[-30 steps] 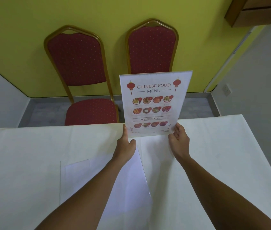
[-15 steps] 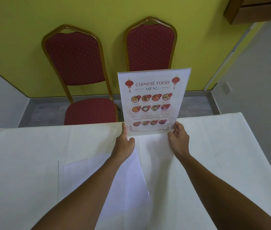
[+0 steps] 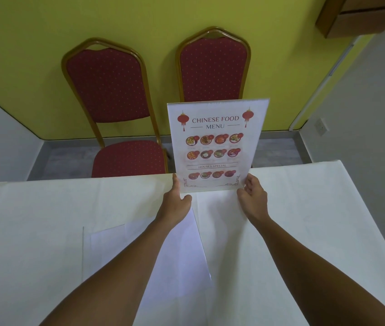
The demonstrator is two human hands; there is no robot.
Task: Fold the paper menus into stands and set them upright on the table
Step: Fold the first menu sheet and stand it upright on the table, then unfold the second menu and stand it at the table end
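A printed "Chinese Food Menu" sheet [image 3: 217,147] stands upright near the far edge of the white-clothed table [image 3: 45,208], its printed face towards me. My left hand [image 3: 175,201] grips its lower left corner, thumb in front. My right hand [image 3: 253,194] holds the lower right corner, fingers along the side edge. Blank white sheets [image 3: 182,250] lie flat on the cloth under my left forearm, and one sheet's corner [image 3: 106,241] sticks out to the left.
Two red padded chairs with gold frames, the left chair [image 3: 113,109] and the right chair [image 3: 212,67], stand beyond the table against a yellow wall. A brown box [image 3: 361,17] hangs at the upper right. The table's right edge runs close by my right arm.
Almost nothing differs. The menu stays upright between both hands, and only the view shifts slightly.
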